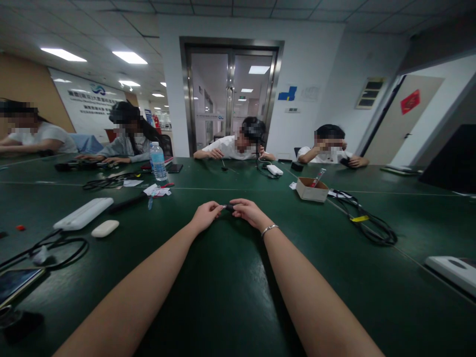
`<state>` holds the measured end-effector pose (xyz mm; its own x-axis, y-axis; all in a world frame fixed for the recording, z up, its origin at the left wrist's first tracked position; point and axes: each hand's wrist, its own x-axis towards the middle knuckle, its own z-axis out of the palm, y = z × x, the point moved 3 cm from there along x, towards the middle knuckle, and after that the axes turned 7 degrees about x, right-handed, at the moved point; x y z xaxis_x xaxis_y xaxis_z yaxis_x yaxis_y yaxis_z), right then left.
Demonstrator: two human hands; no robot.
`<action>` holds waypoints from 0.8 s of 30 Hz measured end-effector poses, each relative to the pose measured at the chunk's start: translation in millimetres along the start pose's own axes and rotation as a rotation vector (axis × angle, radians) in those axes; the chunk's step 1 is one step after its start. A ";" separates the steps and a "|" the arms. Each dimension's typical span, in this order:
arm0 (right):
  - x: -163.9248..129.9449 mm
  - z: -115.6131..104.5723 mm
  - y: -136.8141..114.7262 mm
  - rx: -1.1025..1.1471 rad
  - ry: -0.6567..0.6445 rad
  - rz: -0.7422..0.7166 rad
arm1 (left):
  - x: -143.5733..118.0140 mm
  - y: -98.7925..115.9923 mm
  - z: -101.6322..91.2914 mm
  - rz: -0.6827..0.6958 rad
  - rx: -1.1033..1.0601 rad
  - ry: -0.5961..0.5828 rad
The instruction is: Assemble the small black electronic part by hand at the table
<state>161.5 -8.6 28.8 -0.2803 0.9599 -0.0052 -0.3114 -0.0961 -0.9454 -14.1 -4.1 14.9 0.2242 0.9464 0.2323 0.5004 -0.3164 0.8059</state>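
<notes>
Over the desk (pixel 223 287), the left hand (pixel 206 216) and right hand (pixel 250 213) are pinching opposite ends of a small dark piece (pixel 229 208) between their fingers (pixel 240 202), each probably steadying it for the other.

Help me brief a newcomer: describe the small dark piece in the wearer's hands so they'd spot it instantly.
Over the green table, near the middle of the picture, the left hand and silver-braceleted right hand nearly meet. Between them is the small dark piece. Unlike the black cables to either side, it is short and held by both hands.
</notes>
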 end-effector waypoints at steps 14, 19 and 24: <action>2.0 4.0 1.4 -0.016 0.045 -0.002 | -3.1 -4.8 -2.3 -0.051 -0.059 0.015; 2.4 3.5 1.3 -0.030 0.032 0.010 | -5.0 -1.4 -3.4 -0.056 -0.056 0.014; 3.0 2.2 1.3 -0.026 0.016 0.016 | -2.4 -4.7 -2.7 -0.059 -0.055 0.015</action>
<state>158.2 -6.5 28.2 -0.2707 0.9623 -0.0255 -0.2828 -0.1049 -0.9534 -19.3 -4.7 12.0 0.1829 0.9643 0.1913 0.4660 -0.2563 0.8468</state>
